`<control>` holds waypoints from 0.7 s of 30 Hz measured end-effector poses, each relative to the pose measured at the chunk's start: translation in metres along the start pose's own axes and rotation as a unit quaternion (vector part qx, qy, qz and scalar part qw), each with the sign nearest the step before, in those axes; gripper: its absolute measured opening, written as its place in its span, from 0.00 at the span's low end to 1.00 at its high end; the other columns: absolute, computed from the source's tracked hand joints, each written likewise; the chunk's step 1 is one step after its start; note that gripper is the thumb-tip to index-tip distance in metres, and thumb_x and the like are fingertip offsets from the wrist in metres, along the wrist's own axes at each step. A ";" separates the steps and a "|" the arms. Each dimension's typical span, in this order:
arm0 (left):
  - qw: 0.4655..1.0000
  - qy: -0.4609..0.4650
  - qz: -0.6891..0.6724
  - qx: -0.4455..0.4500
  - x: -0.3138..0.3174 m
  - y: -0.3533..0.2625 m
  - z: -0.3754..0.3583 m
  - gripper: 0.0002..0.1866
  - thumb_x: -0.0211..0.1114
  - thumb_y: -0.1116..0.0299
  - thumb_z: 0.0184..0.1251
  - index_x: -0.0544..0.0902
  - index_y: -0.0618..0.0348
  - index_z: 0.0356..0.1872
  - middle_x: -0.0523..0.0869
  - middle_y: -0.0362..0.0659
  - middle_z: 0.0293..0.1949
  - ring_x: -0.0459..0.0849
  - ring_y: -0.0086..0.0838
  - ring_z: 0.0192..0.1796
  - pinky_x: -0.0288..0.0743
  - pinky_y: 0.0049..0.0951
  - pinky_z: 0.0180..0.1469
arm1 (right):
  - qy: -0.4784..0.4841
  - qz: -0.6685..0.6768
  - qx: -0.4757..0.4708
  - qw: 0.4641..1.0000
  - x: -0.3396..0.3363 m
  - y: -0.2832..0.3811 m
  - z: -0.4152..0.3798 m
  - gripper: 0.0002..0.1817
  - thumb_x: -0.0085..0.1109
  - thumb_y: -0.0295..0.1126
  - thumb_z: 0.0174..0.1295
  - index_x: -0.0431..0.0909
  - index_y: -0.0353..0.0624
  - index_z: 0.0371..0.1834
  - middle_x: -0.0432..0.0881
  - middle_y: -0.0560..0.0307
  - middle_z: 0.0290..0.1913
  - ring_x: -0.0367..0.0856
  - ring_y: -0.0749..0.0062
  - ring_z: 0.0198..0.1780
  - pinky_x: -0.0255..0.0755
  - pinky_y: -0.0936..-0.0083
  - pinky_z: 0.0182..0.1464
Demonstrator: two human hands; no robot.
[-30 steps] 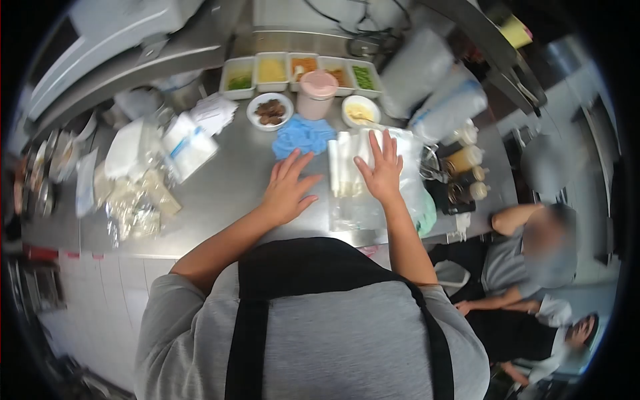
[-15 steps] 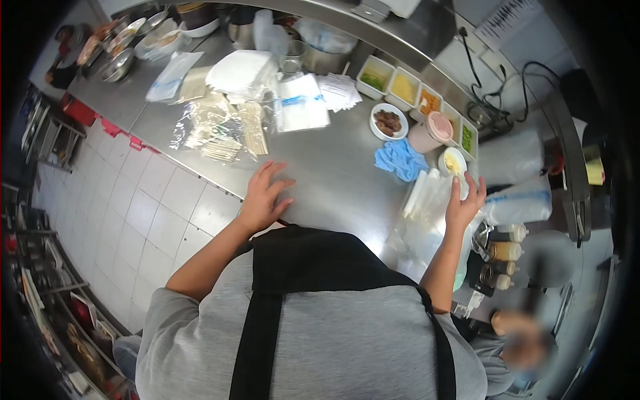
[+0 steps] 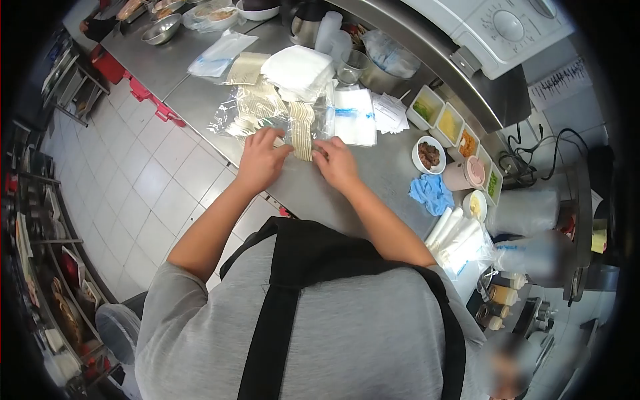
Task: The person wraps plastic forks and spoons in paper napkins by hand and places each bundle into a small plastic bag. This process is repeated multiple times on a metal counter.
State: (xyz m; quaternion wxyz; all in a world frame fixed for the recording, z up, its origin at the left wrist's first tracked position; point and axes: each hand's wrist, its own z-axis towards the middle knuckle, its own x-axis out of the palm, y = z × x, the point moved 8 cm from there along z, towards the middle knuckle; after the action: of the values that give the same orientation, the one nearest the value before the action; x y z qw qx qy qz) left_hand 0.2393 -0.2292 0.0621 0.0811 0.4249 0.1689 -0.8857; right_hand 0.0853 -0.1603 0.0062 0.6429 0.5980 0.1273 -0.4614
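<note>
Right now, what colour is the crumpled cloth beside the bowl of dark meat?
The cloth is light blue, seen best in the current head view.

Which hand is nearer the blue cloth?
Right. The right hand is left of the blue cloth, with bare counter between them. The left hand is farther off on that same side, by the bundled sticks.

- Upper right: appliance [image 3: 510,30] cut off by the top edge; print on the sheet [image 3: 561,84] too small to read.
- Lower right: person [image 3: 508,373] (blurred), cut off below.
- Centre: right hand's [image 3: 261,162] and left hand's [image 3: 339,165] grip, unclear.
</note>
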 end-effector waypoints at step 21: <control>0.953 0.113 -0.093 0.267 0.014 -0.071 0.006 0.08 0.59 0.70 0.51 0.80 0.55 0.33 0.78 0.42 0.44 0.76 0.36 0.50 0.73 0.34 0.47 | -0.074 0.308 0.277 0.907 -0.087 -0.103 -0.128 0.07 0.64 0.22 0.56 0.79 0.36 0.38 0.83 0.55 0.31 0.79 0.79 0.30 0.73 0.82 0.33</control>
State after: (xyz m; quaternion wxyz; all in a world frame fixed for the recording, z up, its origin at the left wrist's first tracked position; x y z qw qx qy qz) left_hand 0.2060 -0.1651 0.0706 -0.1371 0.5108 -0.0268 -0.8482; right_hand 0.0115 0.0061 -0.0313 0.5691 0.7254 -0.2441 -0.3004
